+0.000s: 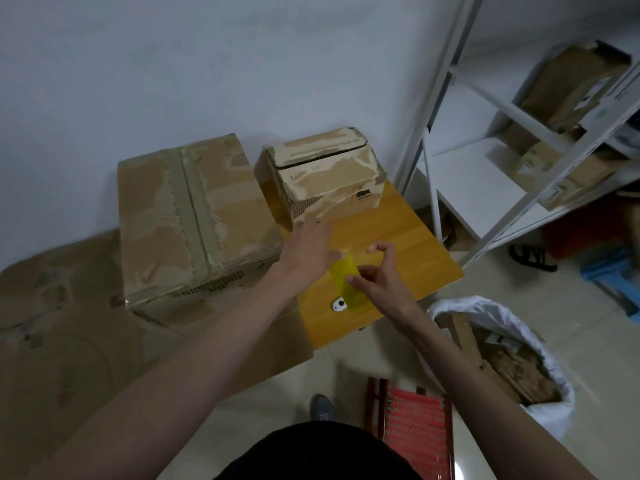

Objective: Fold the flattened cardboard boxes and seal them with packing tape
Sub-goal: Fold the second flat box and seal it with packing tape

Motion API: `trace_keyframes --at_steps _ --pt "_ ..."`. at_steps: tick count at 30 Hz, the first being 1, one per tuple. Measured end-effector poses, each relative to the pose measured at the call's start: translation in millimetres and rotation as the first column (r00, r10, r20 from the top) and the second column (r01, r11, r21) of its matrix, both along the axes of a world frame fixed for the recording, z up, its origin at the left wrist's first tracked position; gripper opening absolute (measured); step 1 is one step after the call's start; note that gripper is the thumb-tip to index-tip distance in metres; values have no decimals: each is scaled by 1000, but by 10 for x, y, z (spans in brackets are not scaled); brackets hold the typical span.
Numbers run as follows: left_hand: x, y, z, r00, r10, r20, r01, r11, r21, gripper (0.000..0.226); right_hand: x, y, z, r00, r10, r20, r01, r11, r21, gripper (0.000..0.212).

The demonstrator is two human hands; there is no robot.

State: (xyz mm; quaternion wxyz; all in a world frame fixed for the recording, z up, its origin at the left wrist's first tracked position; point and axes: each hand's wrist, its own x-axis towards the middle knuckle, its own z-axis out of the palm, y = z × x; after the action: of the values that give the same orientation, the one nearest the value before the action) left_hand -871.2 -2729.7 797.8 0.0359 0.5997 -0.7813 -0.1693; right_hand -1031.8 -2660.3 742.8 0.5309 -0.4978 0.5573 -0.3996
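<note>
The one camera sits on my head and looks forward and steeply down, so my own dark lap fills the bottom edge at 6 o'clock and both forearms run up from there toward the middle. It is a wide-angle view: the white shelf rack (446, 109) at 2 o'clock leans and bows. The desk (408, 237) lies at the centre, close below me, at arm's reach, with the wall behind it filling the frame from 10 to 1 o'clock. The floor shows at 4 to 6 o'clock, near my feet. No second view exists, so nothing is shared between cameras.
</note>
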Motion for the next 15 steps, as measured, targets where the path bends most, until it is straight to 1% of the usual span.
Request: trace_keyframes --at_steps 2,4,6,8,10,12,15 --pt "-47 -84 -47 998 -51 28 51 999 -7 61 -75 -153 -128 996 -22 -84 22 1000 -4 48" --pt "-74 -162 -84 994 -92 56 95 993 -66 60 -124 -335 -292 975 -28 -221 24 999 -21 48" --pt "-55 -230 -100 991 -107 86 118 985 -125 56 -165 -513 -490 928 -24 -372 21 1000 -14 48" --pt "11 -292 -106 989 -107 102 123 977 -173 52 -204 -664 -713 838 4 -546 -8 1000 -5 45" --pt "110 -344 -127 987 -101 127 127 968 -216 51 -238 -776 -939 715 69 -696 -68 997 29 41" --pt "230 -375 -159 987 -89 135 120 963 -243 50 -261 -861 -1173 648 133 -750 -96 991 92 38" --pt "401 -381 -201 989 -55 135 88 963 -256 50 -248 -921 -1461 564 215 -797 -133 976 170 42"
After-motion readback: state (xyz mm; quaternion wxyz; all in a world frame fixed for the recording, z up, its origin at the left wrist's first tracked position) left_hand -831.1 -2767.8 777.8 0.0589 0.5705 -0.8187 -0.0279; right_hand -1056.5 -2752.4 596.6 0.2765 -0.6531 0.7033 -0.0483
